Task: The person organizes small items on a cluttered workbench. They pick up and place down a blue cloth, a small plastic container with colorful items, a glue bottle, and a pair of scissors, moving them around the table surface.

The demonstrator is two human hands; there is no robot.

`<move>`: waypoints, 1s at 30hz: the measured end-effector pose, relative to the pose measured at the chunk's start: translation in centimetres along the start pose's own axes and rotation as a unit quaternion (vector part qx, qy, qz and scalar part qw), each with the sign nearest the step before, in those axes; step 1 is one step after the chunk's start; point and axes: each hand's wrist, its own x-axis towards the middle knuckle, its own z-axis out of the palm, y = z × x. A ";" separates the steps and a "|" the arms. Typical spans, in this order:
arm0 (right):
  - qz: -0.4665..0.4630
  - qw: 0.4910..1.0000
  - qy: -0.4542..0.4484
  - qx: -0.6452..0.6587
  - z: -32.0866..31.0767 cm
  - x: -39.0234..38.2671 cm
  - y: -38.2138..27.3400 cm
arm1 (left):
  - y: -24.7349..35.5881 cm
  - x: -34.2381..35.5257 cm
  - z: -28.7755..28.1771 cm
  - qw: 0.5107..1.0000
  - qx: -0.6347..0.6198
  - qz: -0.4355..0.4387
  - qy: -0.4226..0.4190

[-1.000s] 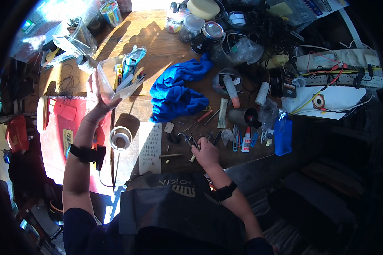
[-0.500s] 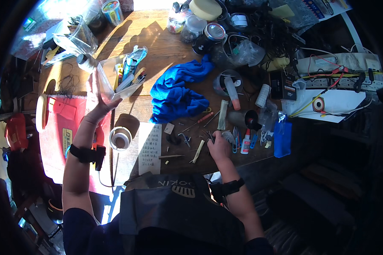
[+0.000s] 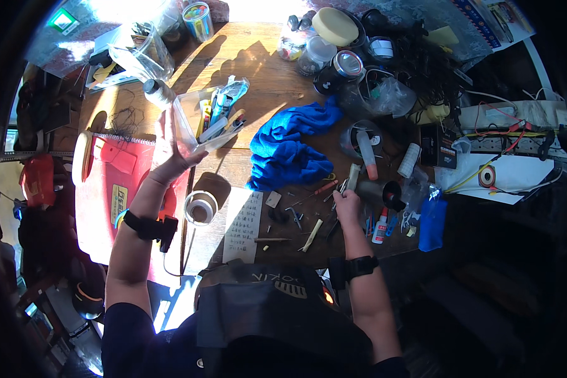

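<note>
My left hand (image 3: 170,150) holds a clear plastic container (image 3: 188,121) by its side, with the fingers stretched along the wall and the thumb at the near corner. Inside the container stand a blue-and-white cutter (image 3: 218,108), yellow pieces and other slim tools. Among small tools on the right, my right hand (image 3: 348,208) is closed with its fingertips down. Thin metallic pieces (image 3: 343,186) show at those fingertips, too small to name. Just beyond them lies a pale flat stick (image 3: 353,176). A dark slim tool (image 3: 332,228) lies beside the hand.
A crumpled blue cloth (image 3: 290,148) lies mid-table. A tape roll (image 3: 201,208) and a handwritten sheet (image 3: 242,227) are nearer me. A glue bottle (image 3: 380,227) and a dark cup (image 3: 390,194) stand right. At left is a red folder (image 3: 101,201); jars (image 3: 316,57) stand at the back.
The whole view has shifted, moving the scene rightward and down. My right hand has moved farther from me, toward the pale stick. My left hand stays at the container.
</note>
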 end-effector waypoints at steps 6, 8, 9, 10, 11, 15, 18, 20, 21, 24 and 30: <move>-0.022 0.988 0.024 -0.149 -0.4 -0.7 -2.5 | 1.4 -0.1 -0.6 0.993 -0.063 -0.084 -0.045; 0.008 0.985 0.007 -0.173 -0.5 -0.6 -3.2 | 2.0 -0.1 -1.0 0.983 -0.104 -0.132 -0.069; 0.012 0.983 0.001 -0.181 -0.5 -0.6 -3.4 | 2.3 -0.1 -1.1 0.977 -0.123 -0.156 -0.081; 0.015 0.980 0.006 -0.197 -0.4 -0.6 -3.5 | 2.4 0.0 -1.2 0.970 -0.139 -0.178 -0.091; 0.010 0.978 0.013 -0.210 -0.4 -0.7 -3.5 | 2.5 -0.1 -1.3 0.964 -0.152 -0.196 -0.101; -0.014 0.976 0.052 -0.210 0.0 -0.6 -3.1 | 1.9 0.1 -1.1 0.970 -0.111 -0.195 -0.094; -0.012 0.978 0.054 -0.201 -0.3 -0.7 -2.8 | 0.9 0.6 -0.6 0.993 -0.038 -0.098 -0.057; -0.014 0.977 0.031 -0.210 -0.9 -1.0 -3.0 | 0.4 1.3 0.0 0.999 -0.001 -0.044 -0.017; -0.025 0.977 0.027 -0.209 -1.3 -1.3 -3.2 | 0.2 1.7 0.2 0.998 -0.042 -0.041 -0.011; -0.090 0.980 0.053 -0.169 -2.3 -2.9 -4.8 | 0.2 2.3 0.4 0.971 -0.199 -0.119 -0.054; -0.262 0.957 -0.070 0.106 -3.3 -4.8 -11.4 | 0.6 2.1 0.0 0.950 -0.232 -0.192 -0.081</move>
